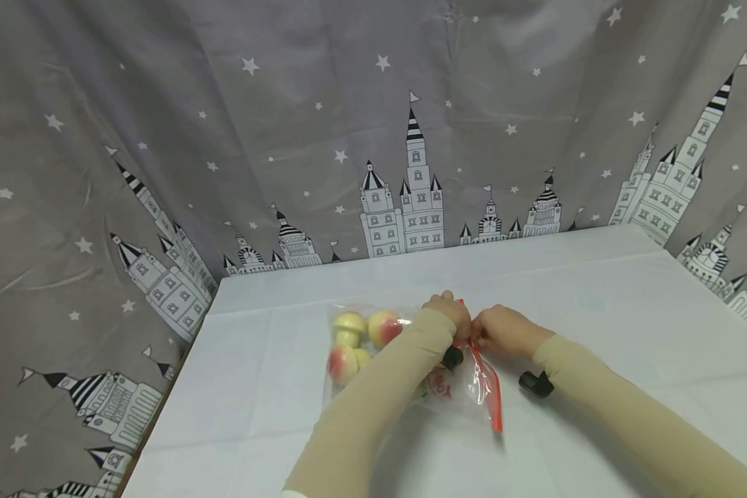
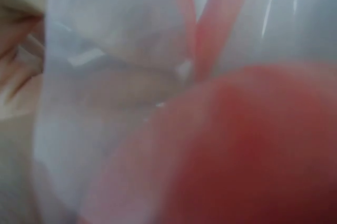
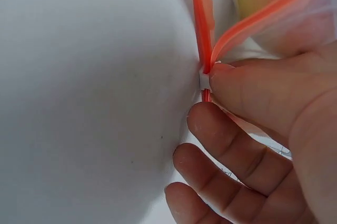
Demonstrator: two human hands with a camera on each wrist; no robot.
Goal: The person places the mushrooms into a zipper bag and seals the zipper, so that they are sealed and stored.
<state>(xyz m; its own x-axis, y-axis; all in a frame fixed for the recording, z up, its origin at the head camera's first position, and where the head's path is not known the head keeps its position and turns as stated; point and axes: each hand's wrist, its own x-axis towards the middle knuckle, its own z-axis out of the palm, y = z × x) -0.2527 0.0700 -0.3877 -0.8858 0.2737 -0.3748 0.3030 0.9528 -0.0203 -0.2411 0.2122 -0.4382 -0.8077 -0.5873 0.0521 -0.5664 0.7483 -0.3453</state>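
A clear, thin plastic zip bag (image 1: 411,366) lies flat near the middle of the worktop (image 1: 597,304), which is covered in smooth white cloth. The bag's film is glossy and creased, and a red zip strip (image 1: 488,387) runs along its mouth on the side toward the right hand. Inside, at the closed end, sit rounded toy fruits (image 1: 355,342) with a smooth skin, pale yellow shading to pink-red.

The left hand (image 1: 449,315) and the right hand (image 1: 504,330) meet at the far end of the strip, touching each other. In the right wrist view the right hand's (image 3: 263,145) grip shows plainly: the thumb tip presses a small white slider (image 3: 204,79) where the two orange-red rails of the strip (image 3: 202,23) join, with the other fingers loosely curled below it. Past the slider the rails part, so the mouth stands open there. The left hand's fingers curl over the bag's edge in the head view, pinching it.

The left wrist view is filled by blurred film (image 2: 105,76) and a pink-red rounded mass (image 2: 253,155), too soft to tell more. Both forearms wear beige sleeves (image 1: 380,401), and the left one crosses over the bag, hiding its middle. A grey curtain (image 1: 224,104) printed with stars and castles hangs behind the worktop.
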